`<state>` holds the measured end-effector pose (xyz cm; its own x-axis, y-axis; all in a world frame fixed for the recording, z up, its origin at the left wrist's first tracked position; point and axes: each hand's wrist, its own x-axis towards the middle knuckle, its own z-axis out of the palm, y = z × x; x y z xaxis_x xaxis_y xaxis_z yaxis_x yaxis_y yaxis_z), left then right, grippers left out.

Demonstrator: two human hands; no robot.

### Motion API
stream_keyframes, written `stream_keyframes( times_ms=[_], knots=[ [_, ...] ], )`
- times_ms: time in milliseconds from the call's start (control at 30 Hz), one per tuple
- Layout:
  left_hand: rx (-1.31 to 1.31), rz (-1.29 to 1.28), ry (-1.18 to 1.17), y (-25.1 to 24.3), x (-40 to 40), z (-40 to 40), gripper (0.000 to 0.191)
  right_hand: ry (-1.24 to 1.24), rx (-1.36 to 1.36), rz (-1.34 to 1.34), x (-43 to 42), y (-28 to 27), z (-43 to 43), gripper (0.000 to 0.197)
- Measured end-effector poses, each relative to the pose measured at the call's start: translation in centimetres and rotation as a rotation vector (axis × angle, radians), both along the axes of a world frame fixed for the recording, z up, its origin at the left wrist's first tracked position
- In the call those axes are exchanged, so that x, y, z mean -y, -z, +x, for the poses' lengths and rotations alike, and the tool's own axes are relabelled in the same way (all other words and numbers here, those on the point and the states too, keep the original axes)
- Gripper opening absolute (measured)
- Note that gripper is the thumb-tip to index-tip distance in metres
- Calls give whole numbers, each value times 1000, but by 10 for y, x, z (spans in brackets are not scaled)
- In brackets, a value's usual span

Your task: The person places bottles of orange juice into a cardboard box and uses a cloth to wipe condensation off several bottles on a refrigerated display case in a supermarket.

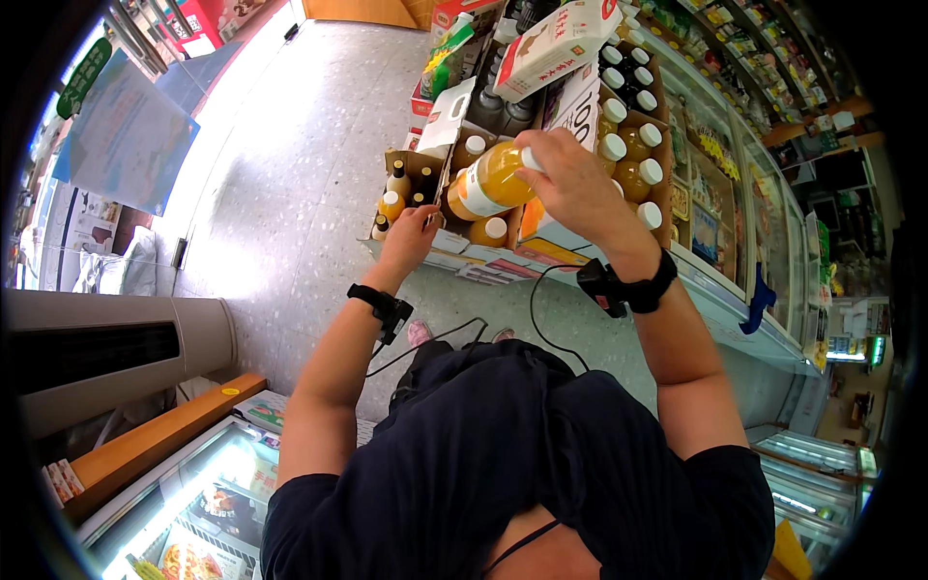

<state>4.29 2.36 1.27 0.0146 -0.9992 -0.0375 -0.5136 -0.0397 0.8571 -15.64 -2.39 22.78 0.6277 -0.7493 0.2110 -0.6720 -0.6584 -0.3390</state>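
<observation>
My right hand [565,181] grips the white cap of an orange juice bottle [493,185]. The bottle is tilted over a cardboard box [513,230], its labelled lower end pointing left. In the same box stand a capped juice bottle [487,232] near the front and another juice bottle [470,150] behind. My left hand [409,235] is at the box's left side, by a smaller carton of bottles [391,206]. Its fingertips are near the cardboard edge between the two; whether they grip it is unclear. Right of my right hand, more white-capped juice bottles [638,177] fill another box.
A white and red carton [554,51] lies across dark bottles behind. Glass-fronted refrigerated cases [714,188] line the right side. At lower left are a display freezer [210,500] and a beige upright appliance [123,348]. Cables [540,304] hang near my wrist-worn devices. A glass door [130,130] is at upper left.
</observation>
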Motion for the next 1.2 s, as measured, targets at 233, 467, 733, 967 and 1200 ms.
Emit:
stream_keyframes(
  times_ms=[233, 467, 733, 967, 1200],
  knots=[
    [204, -26, 116, 43, 6, -9, 27, 33, -31, 88, 9, 63, 6, 30],
    [197, -41, 127, 59, 11, -10, 20, -49, 10, 61, 25, 129, 12, 29],
    [61, 0, 33, 49, 4, -19, 25, -26, -32, 236, 28, 178, 27, 31],
    [50, 10, 5, 56, 6, -14, 34, -32, -69, 342, 26, 214, 34, 26],
    [66, 88, 4, 55, 10, -16, 31, 7, -93, 390, 22, 239, 37, 27]
  ],
)
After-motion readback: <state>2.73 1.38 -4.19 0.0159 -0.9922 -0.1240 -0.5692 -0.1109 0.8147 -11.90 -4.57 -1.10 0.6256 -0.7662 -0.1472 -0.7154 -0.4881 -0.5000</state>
